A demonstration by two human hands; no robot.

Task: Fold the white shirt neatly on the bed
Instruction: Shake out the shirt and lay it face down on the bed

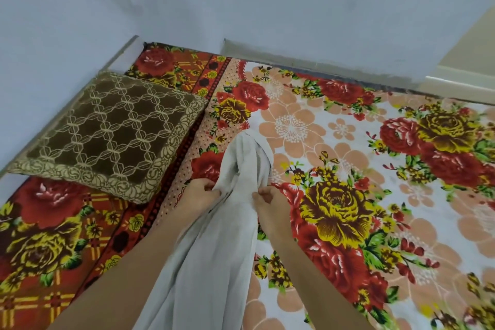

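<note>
Your white shirt (214,249) is running bunched from centre down to 6 o'clock, its lower end going off the frame, and its collar and sleeves are getting lost in the folds. Your left hand (203,189) and right hand (263,197) are pinching its two sides. It is lying over the floral bed (348,142). A brown pillow (107,134) is sitting at 9 o'clock, and a pale wall (241,8) is filling 12.

Left hand (205,190): my fingers pinch one edge of the shirt (214,236).
Right hand (263,197): I pinch the other edge, close to my left.
Shirt: pale, bunched lengthwise, running between my forearms; its far end is beyond my hands.
Bed (375,222): floral sheet under everything.
Cushion (112,134): brown, patterned, lying to my left by the wall (241,2).
</note>
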